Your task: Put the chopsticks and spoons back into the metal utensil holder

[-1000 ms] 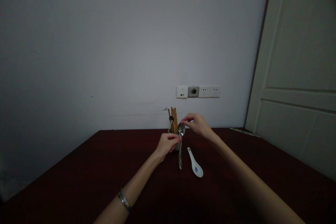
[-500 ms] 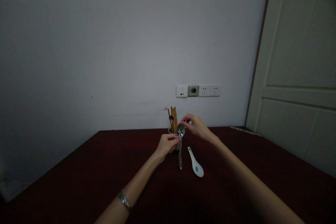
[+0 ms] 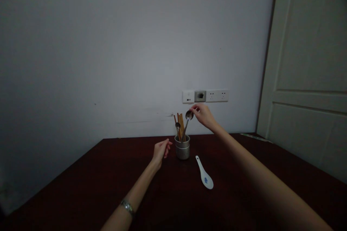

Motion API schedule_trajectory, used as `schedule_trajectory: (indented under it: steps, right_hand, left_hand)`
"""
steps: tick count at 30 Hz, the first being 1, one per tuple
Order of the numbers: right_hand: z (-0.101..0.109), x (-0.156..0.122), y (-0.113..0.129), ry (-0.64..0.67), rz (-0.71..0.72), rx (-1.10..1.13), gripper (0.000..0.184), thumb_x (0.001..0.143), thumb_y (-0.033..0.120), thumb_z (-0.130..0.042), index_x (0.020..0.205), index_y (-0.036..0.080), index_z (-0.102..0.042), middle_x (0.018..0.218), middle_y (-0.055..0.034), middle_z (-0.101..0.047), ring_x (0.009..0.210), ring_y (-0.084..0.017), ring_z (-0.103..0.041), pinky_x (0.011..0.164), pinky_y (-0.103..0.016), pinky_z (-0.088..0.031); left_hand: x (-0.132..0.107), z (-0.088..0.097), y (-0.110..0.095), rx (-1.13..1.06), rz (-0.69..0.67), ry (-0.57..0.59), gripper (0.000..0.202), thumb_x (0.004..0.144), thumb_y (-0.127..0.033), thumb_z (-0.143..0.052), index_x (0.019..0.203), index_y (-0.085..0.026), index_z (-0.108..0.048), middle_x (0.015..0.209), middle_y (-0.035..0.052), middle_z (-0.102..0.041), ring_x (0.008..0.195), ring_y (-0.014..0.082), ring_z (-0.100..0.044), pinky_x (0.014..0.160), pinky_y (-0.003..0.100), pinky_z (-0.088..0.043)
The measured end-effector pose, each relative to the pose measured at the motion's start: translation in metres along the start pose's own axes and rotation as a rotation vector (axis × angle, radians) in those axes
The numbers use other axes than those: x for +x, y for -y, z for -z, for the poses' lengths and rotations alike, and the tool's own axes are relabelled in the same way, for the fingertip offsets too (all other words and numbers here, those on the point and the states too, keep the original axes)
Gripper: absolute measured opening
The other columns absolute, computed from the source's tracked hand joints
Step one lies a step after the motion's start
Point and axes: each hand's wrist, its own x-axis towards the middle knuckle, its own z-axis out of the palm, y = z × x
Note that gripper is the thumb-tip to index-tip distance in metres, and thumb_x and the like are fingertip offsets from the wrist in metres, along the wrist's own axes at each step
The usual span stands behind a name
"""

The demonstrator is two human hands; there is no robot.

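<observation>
My right hand (image 3: 202, 114) pinches a metal spoon (image 3: 189, 116) by the edge of its bowl. The spoon tilts, bowl up, and the lower end of its handle reaches the mouth of a grey metal cup (image 3: 182, 151). Inside the cup stand several wooden chopsticks (image 3: 181, 124) and a smaller dark spoon (image 3: 178, 125). Left of the cup and apart from it is my left hand (image 3: 162, 152), its fingers drawn together with nothing seen in them. A white soup spoon (image 3: 205, 177) with a blue mark lies on the table, right of the cup and nearer to me.
The dark red table (image 3: 121, 166) meets a pale wall (image 3: 135, 61) at its back edge. Wall sockets (image 3: 217, 95) sit above the cup. A pale panelled door (image 3: 311, 79) stands on the right, and a thin strip (image 3: 256, 137) lies at the table's back right.
My right hand has lifted the metal spoon and brought its handle to the cup's mouth. My left hand has let go of that spoon and moved left, uncovering the cup.
</observation>
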Motion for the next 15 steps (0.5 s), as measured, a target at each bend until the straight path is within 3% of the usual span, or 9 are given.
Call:
schedule_trajectory:
  steps: [6, 15]
  right_hand:
    - [-0.024, 0.02, -0.008, -0.002, 0.072, -0.127, 0.018, 0.08, 0.027, -0.047, 0.076, 0.015, -0.061, 0.082, -0.0063, -0.058, 0.075, -0.015, -0.052, 0.068, -0.025, -0.037]
    - [-0.059, -0.002, -0.02, 0.147, 0.083, -0.173, 0.019, 0.083, 0.028, -0.044, 0.079, 0.016, -0.059, 0.086, -0.0053, -0.056, 0.076, -0.013, -0.051, 0.067, -0.022, -0.035]
  left_hand:
    - [0.014, 0.024, 0.022, -0.013, 0.061, -0.084, 0.04, 0.066, -0.05, -0.054, 0.07, -0.01, -0.058, 0.05, -0.0054, -0.043, 0.03, 0.0019, -0.029, 0.03, 0.017, -0.016]
    - [0.017, 0.028, 0.032, -0.012, 0.079, -0.078, 0.036, 0.067, -0.047, -0.054, 0.069, -0.011, -0.058, 0.05, -0.0048, -0.044, 0.031, 0.0023, -0.029, 0.03, 0.017, -0.016]
